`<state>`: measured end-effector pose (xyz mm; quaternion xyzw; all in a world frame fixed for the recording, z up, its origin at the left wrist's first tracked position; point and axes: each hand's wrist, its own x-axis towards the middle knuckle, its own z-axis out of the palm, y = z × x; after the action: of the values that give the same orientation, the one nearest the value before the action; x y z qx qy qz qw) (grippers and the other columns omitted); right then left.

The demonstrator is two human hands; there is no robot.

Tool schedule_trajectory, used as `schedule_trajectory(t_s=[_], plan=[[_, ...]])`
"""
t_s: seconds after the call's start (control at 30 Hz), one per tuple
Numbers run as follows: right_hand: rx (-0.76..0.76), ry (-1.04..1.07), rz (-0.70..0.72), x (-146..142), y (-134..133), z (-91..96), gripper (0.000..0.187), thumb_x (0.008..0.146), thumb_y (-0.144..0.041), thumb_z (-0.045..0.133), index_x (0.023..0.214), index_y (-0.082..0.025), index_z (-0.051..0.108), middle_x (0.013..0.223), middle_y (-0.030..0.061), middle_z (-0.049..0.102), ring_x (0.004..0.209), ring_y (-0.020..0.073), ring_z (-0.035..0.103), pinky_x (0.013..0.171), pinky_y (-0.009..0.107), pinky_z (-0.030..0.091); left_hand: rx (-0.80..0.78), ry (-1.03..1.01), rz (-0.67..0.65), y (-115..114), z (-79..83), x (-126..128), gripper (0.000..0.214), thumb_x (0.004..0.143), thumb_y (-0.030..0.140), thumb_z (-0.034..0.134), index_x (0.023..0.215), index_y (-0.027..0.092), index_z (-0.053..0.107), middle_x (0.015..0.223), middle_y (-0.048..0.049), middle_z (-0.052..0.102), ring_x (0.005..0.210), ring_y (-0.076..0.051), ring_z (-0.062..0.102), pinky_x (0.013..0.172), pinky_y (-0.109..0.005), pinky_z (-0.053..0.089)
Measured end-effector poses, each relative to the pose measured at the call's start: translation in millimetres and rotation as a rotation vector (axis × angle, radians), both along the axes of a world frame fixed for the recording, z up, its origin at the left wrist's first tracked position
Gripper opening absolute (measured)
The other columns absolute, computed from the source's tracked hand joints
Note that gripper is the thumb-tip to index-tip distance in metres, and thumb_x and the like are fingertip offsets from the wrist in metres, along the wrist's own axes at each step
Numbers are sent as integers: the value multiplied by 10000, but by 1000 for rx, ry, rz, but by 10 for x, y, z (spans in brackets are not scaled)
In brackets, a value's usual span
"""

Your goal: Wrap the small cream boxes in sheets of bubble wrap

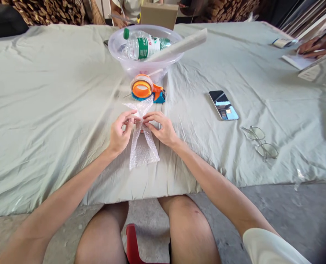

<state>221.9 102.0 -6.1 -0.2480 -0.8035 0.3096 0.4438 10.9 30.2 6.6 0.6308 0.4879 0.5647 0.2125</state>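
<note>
A strip of bubble wrap (144, 148) lies near the front of the cloth-covered table, gathered narrow in the middle and flaring at both ends. My left hand (121, 130) pinches it at the gathered middle from the left. From the right, my right hand (161, 126) pinches the same spot with thumb and fingertips. Something small with a reddish edge shows under the wrap between my hands; I cannot make out what it is. Just beyond the wrap's far end stands an orange and blue tape dispenser (148, 89) with a roll of clear tape.
Behind the dispenser, a translucent basin (119, 55) holds plastic bottles (148, 47) and a white roll (179, 46). A phone (223, 105) and eyeglasses (259, 142) lie at right. Other people's hands appear at the far side, near a cardboard box (159, 15), and at the right edge.
</note>
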Motion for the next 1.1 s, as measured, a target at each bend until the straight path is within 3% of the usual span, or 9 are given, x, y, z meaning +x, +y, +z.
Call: schedule_trajectory(t_s=[0.1, 0.23, 0.4, 0.5, 0.57, 0.63, 0.77, 0.93, 1.1], plan=[[34, -19, -1, 13, 42, -27, 162, 1109, -372, 676, 1052, -291, 804, 1374, 105, 799, 1334, 311, 728, 1236, 603, 554, 1, 76, 8, -18, -16, -5, 383, 1238, 529, 548, 1357, 258, 791, 1099, -74, 904, 1047, -246, 869, 1072, -434, 669], [-6, -41, 9, 26, 58, -38, 180, 1106, -383, 683, 1068, -291, 833, 1352, 107, 742, 1319, 308, 706, 1238, 607, 562, -31, 205, 51, -24, -14, 1, 288, 1203, 440, 626, 1337, 283, 827, 1157, -80, 907, 1210, -292, 843, 1191, -504, 629], [-82, 20, 27, -6, 65, -81, 197, 1087, -470, 746, 1094, -277, 782, 1264, 91, 720, 1197, 274, 719, 1128, 525, 628, -24, 199, 40, 18, -72, 23, 258, 1122, 298, 682, 1361, 277, 776, 1247, -81, 858, 1227, -265, 817, 1146, -463, 653], [-237, 94, -2, -25, 96, -147, 469, 977, -612, 860, 1263, -290, 676, 1439, 110, 704, 1157, 262, 744, 1026, 475, 668, -55, 140, 25, 76, -152, -11, 481, 1091, 333, 723, 1561, 305, 623, 1609, -132, 704, 1480, -280, 715, 1103, -405, 670], [-315, 76, -28, -18, 118, -182, 697, 940, -666, 869, 1458, -295, 587, 1615, 157, 654, 1249, 296, 759, 1062, 506, 668, -151, 147, 76, 118, -200, -57, 696, 1055, 361, 789, 1685, 306, 498, 1801, -162, 546, 1680, -321, 553, 1261, -474, 604], [-314, -8, -61, 4, 130, -195, 851, 958, -687, 838, 1621, -272, 501, 1741, 210, 595, 1478, 370, 695, 1225, 604, 595, -277, 187, 133, 156, -230, -107, 779, 1024, 404, 839, 1707, 255, 496, 1877, -201, 456, 1784, -380, 408, 1425, -596, 436], [-250, -189, -86, 39, 112, -179, 897, 1042, -711, 754, 1751, -250, 455, 1692, 227, 688, 1704, 443, 530, 1429, 791, 289, -378, 286, 114, 207, -227, -171, 522, 1045, 525, 806, 1474, 231, 760, 1851, -202, 516, 1844, -463, 254, 1470, -739, 275], [-289, -65, 33, 10, 66, -157, 945, 1053, -821, 690, 1778, -262, 451, 1769, 193, 624, 1670, 377, 599, 1450, 655, 392, -372, 304, -9, 227, -193, -182, 442, 1075, 502, 719, 1442, 262, 774, 1731, -145, 671, 1774, -417, 436, 1483, -708, 251], [-259, 32, 53, -1, 78, -140, 854, 1063, -729, 757, 1723, -239, 524, 1707, 202, 670, 1579, 368, 664, 1395, 624, 484, -205, 29, -131, 226, -246, -162, 648, 1047, 461, 760, 1621, 226, 573, 1449, -152, 808, 1375, -309, 777, 1278, -513, 565]])
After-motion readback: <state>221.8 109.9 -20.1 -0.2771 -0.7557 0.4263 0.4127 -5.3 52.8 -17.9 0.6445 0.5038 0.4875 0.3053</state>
